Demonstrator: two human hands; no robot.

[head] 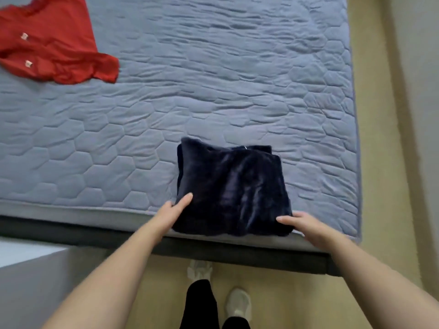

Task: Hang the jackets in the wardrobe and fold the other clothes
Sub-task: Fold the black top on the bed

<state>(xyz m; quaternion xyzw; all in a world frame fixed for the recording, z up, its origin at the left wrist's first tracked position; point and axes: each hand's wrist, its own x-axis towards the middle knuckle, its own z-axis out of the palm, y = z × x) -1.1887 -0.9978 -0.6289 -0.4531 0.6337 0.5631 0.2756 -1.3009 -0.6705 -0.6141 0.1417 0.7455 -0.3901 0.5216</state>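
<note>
Left hand [176,209], right hand [302,224], touching folded navy garment [232,186] between

- No writing, label, brand or number can be read anywhere in the head view.
- Two small pale clasps [24,36] on the red garment [59,43], lying on the bed, are too blurred to show any marking.

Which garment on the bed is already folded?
The dark blue plush garment at the near edge, a neat rectangle; the red buttoned garment at far left lies spread and rumpled.
</note>
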